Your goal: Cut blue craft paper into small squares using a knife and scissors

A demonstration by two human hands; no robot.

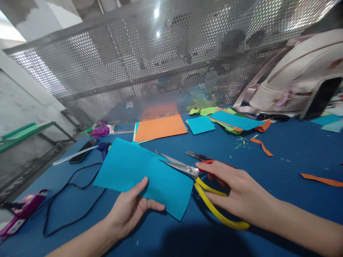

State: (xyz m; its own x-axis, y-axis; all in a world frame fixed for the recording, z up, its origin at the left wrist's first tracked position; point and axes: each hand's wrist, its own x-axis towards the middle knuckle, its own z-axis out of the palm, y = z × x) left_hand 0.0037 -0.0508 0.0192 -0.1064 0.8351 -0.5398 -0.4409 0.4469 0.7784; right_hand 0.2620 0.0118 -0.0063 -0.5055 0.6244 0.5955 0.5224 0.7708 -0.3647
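Carefully, over a dark blue table (284,167), a bright blue paper sheet (128,164) meets the scissors in what appears to be an edge trim. The left hand (134,207) pinches its near side, thumb on top; the right hand (235,182) grips the scissors (191,171), their blades (178,166) slightly parted at the far edge. A clean line likely calls for taut paper, short even snips and fingers well clear.

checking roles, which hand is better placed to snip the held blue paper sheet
Likely the right hand: it holds yellow-handled metal scissors, blades at the blue paper sheet; the left hand supports it.
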